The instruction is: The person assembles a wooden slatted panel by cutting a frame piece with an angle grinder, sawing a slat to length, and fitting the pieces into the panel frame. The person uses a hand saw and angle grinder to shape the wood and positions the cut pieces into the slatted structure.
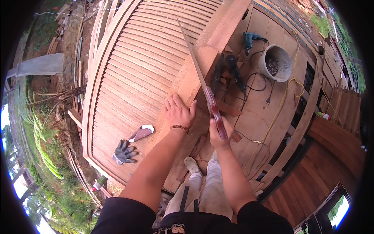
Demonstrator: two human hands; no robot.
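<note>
My left hand (179, 111) lies flat, fingers spread, on the wooden frame board (198, 64) of a slatted wooden panel (136, 66). My right hand (219, 134) grips the dark red handle of a long thin saw (196, 64). The blade runs up and away over the frame board. A beaded bracelet sits on my left wrist. My legs and light shoes show below, between my forearms.
A work glove (124, 151) and a small white-and-maroon object (142, 132) lie on the slats at lower left. An angle grinder (235, 70), a teal drill (249, 40), a bucket (276, 62), cables and a yellow cord lie on the plank floor to the right.
</note>
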